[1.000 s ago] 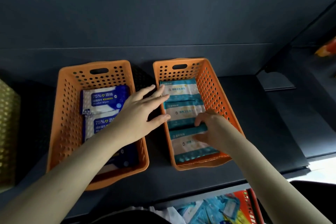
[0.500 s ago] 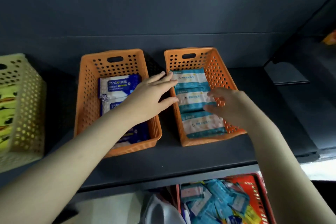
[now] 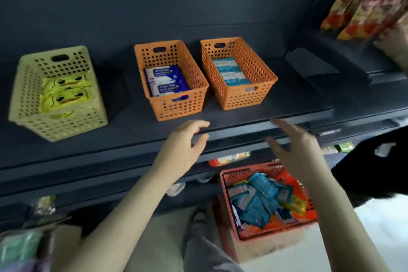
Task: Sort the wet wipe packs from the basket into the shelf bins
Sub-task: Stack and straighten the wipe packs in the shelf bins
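Three bins stand on the dark shelf (image 3: pixel 254 115). A pale yellow bin (image 3: pixel 26 95) at the left holds yellow duck-print packs (image 3: pixel 66 93). The middle orange bin (image 3: pixel 192 77) holds blue and white alcohol wipe packs (image 3: pixel 165 80). The right orange bin (image 3: pixel 258 66) holds teal and white packs (image 3: pixel 229 70). Below the shelf a red basket (image 3: pixel 227 201) holds several mixed teal, white and yellow packs (image 3: pixel 262 199). My left hand (image 3: pixel 185 143) hangs empty in front of the shelf edge with fingers curled apart. My right hand (image 3: pixel 291 146) is spread and empty above the basket.
Red and yellow snack bags (image 3: pixel 366 2) hang at the upper right, above a dark step (image 3: pixel 309 66) in the shelf. Lower shelves hold blurred packets (image 3: pixel 229 158). A grey trouser leg (image 3: pixel 205 240) shows beside the basket. A dark shape (image 3: pixel 371 168) lies at the right.
Both hands have drawn back out of the orange bins and down past the shelf edge. The view has pulled back and down, so the yellow bin and the red basket now show.
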